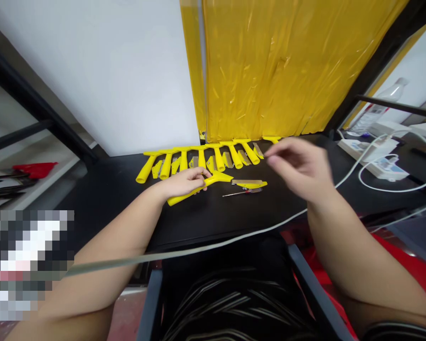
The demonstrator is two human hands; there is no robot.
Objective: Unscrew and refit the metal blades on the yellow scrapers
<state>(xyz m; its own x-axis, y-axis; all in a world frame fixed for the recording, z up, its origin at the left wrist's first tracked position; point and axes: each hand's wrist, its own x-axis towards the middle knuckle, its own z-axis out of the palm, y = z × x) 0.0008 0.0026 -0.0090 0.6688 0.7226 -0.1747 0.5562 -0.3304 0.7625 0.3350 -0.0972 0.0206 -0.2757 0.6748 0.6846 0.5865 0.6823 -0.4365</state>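
Note:
My left hand [190,182] is wrapped round the handle of a yellow plastic scraper [216,178], which lies slantwise just above the black table. Just right of its head lies a loose yellow piece with a tan strip [249,183]. A small screwdriver [242,192] rests in front of that piece. My right hand [300,166] is raised at the right end of the row, slightly blurred, thumb and forefinger pinched together. Whatever is between those fingertips, if anything, is too small to make out. Behind, several yellow scraper handles [218,158] lie side by side, with yellow-and-tan pieces [227,159] between them.
A white cable [262,231] crosses in front of the table [195,222]. White power strips [374,161] and a plastic bottle [379,106] stand at the right. Yellow sheeting [270,71] and a white panel [128,71] rise behind. Black frame bars [35,90] flank the left.

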